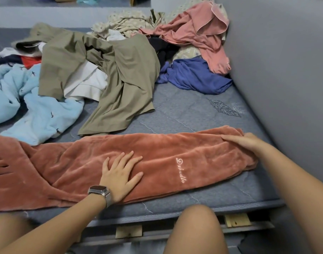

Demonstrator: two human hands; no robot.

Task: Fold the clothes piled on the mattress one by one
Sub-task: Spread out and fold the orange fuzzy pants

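Clothes (109, 70) lie heaped across the far half of the grey quilted mattress (186, 110), olive, pale blue, pink and royal blue pieces among them, beside a grey wall (285, 61). Nearer, rust velour trousers (157, 158) stretch flat along its front edge. Left hand (120, 176) and right hand (248, 142) press them, fingers straight and spread.

The rust-orange garment (120, 162) is plush velvety cloth with a soft sheen and stitched script, while the light-blue garment (37, 110) looks fleecy and matt. The olive garment (105, 70) is thin, smooth woven cloth — the mattress (193, 110) is quilted grey fabric. The wristwatch (100, 192) has a metal mesh band, and 2 bare wood blocks (236, 219) show below.
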